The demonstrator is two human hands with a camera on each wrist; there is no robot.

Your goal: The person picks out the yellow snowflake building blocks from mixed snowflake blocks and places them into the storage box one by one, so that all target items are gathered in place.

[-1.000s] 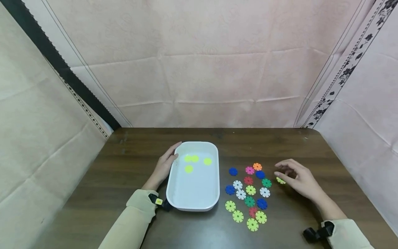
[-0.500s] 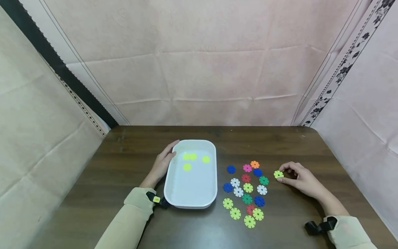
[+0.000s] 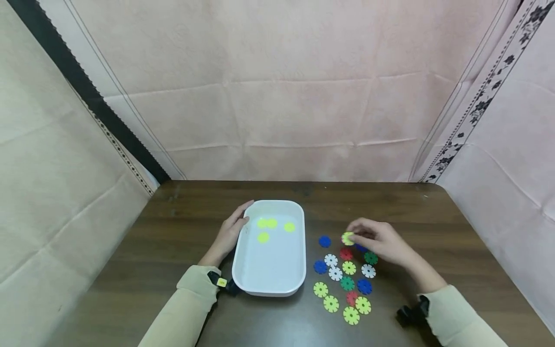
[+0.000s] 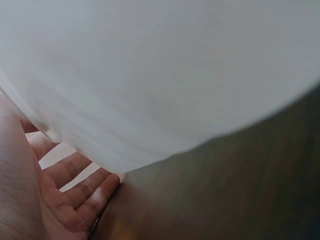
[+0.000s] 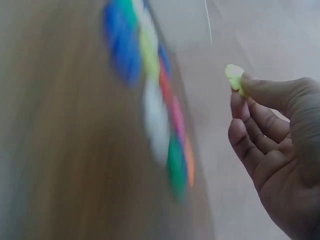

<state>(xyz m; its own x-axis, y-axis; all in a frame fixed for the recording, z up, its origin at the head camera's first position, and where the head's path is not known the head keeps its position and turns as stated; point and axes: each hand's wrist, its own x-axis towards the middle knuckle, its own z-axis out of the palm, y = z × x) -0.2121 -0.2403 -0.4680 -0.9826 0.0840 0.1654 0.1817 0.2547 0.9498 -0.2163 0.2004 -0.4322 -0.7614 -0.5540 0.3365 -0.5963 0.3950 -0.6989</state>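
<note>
My right hand [image 3: 377, 238] pinches a yellow-green notched plastic disc [image 3: 347, 238] between thumb and fingertips, above the far end of a group of loose discs. The right wrist view shows the same yellow-green disc [image 5: 234, 77] at the fingertips, off the table. My left hand [image 3: 230, 237] holds the left side of a white rectangular tray [image 3: 269, 295] near its far corner. In the left wrist view, the fingers [image 4: 82, 185] lie along the tray's outer wall [image 4: 165, 90]. Several yellow-green discs [image 3: 263, 237] lie inside the tray, toward its far end.
Loose notched discs lie on the brown wooden table [image 3: 195, 308] right of the tray: blue [image 3: 324, 241], white [image 3: 368, 271], green [image 3: 347, 283], red [image 3: 351, 298] and yellow-green [image 3: 351, 315]. A pale cloth [image 3: 277, 125] hangs behind the table's far edge.
My right hand has picked up the yellow-green disc from the right of the group and carried it left, over the discs. The left hand and tray have stayed in place.
</note>
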